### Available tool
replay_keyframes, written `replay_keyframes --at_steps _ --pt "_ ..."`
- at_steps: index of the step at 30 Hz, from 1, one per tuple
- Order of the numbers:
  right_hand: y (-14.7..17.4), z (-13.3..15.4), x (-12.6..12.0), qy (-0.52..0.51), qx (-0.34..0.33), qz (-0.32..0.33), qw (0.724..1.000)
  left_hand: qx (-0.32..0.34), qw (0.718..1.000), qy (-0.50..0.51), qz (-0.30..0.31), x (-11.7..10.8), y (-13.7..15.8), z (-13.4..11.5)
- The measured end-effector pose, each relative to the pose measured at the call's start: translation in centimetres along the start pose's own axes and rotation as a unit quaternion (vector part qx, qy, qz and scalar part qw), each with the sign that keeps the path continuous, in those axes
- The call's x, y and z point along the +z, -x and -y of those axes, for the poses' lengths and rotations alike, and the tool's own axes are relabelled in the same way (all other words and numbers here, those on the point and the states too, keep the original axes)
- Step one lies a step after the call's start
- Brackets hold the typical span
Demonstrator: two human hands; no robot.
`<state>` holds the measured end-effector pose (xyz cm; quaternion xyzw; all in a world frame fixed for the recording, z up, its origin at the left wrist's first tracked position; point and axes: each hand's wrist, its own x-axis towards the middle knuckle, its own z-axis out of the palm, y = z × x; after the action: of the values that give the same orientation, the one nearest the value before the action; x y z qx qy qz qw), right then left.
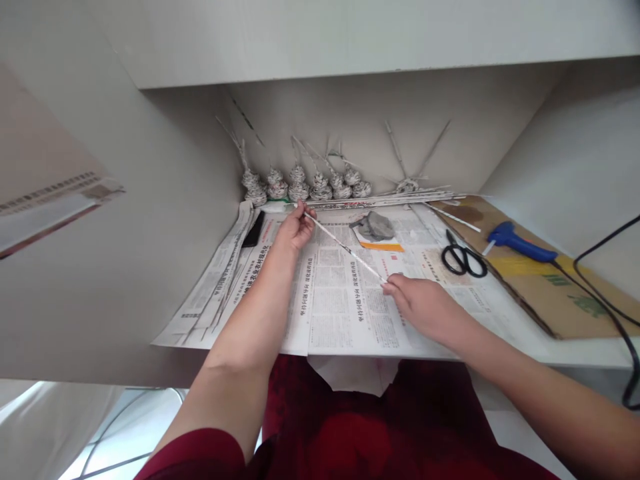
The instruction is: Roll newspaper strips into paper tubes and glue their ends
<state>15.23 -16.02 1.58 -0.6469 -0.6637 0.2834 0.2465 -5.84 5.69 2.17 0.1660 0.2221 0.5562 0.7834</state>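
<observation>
While the left hand (299,228) pinches a paper stick (347,249), the right hand (419,303) grips its nearer end, newspaper (331,310) beneath.

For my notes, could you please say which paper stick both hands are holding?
The paper stick slanting over newspaper from left hand to right hand; the piled sticks lie behind.

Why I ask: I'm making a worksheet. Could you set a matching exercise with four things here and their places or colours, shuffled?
1. Paper stick
2. Scissors
3. Glue gun
4. Crumpled cloth

A. Blue, lying over the cardboard
B. Grey
C. Spanning from left hand to right hand
D. Black, with looped handles

Pairs: 1-C, 2-D, 3-A, 4-B
</observation>
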Motion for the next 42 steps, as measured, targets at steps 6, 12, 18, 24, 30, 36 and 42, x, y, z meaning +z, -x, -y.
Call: replay_keyframes --at_steps 6,12,18,24,30,36,42 --pt "0.6 -0.8 1.0 -0.385 0.1 0.2 0.895 -0.023 0.999 0.006 0.022 0.1 0.1 0.2" --pt "1.4 -1.0 1.4 -0.454 0.113 0.228 0.854 -0.044 0.998 0.003 0.048 0.2 0.0 0.5" --pt "-1.0 0.2 0.1 0.14 -0.025 -0.016 0.99 -0.016 1.0 -0.017 0.006 0.3 -0.1 1.0" --pt "-1.9 -0.5 0.6 0.178 -0.04 -0.022 0.983 -0.015 1.0 -0.02 0.016 0.4 -0.2 1.2" --pt "-1.8 -1.3 0.2 -0.212 0.063 0.107 0.969 -0.022 0.999 -0.016 0.027 0.5 0.1 1.2" --pt "-1.0 -1.3 0.6 -0.458 0.099 0.27 0.841 -0.045 0.998 -0.026 0.036 0.6 0.2 1.3" --pt "-2.3 0.0 0.3 0.064 -0.005 -0.001 0.998 -0.04 0.997 -0.06 0.028 0.3 -0.1 2.1"
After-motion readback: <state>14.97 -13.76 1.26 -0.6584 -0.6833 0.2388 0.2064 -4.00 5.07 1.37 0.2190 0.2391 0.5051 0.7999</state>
